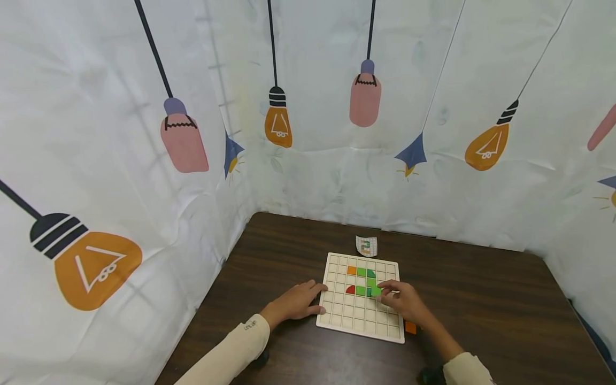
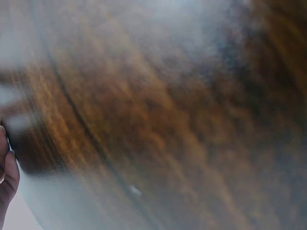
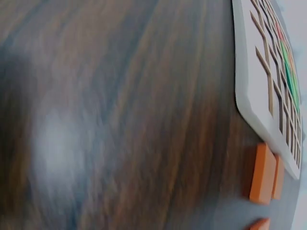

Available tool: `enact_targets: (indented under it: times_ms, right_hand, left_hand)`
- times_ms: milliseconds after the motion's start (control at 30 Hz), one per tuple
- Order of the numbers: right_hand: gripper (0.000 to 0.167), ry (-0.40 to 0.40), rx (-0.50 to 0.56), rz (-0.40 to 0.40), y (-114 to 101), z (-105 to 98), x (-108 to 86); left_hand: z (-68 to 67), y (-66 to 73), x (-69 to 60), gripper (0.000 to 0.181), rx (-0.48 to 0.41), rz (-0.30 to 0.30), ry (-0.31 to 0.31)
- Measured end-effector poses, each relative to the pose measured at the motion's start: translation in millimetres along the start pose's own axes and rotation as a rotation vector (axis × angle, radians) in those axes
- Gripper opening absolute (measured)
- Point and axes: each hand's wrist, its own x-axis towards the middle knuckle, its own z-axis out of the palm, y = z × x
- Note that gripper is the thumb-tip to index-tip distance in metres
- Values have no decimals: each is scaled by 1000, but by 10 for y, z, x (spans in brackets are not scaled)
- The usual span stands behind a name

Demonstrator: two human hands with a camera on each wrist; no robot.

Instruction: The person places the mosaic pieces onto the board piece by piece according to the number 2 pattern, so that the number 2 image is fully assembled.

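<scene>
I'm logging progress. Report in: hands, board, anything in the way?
Left hand touching left edge of board. Right hand pinching green tile at partly filled grid. Orange pieces beside near right corner, not blocking grid.

This looks like a makeshift screened-off booth; the wider building cannot be told. Creased white sheets printed with orange light bulbs hang from nine to three o'clock, round a wood-grain table at six.

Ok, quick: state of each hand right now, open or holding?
Left hand: open, touching the left edge of the board.
Right hand: closed, pinching a light green piece.
</scene>
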Motion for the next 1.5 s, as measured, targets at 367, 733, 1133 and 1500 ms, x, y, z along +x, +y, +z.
enact_targets:
  times_ms: [367, 733, 1133, 1500]
  right_hand:
    - [26, -18, 30, -55, -108, 186, 65]
    - [29, -55, 128, -22, -174, 351, 100]
    - [22, -2, 54, -66, -253, 565, 157]
    - [17, -11, -90, -22, -276, 671, 189]
  left_hand:
    - [-4, -10, 12, 61, -10, -15, -13]
    - [8, -10, 11, 61, -19, -27, -21]
    - [8, 5, 0, 60, -15, -32, -16]
    - [5, 14, -6, 60, -17, -35, -13]
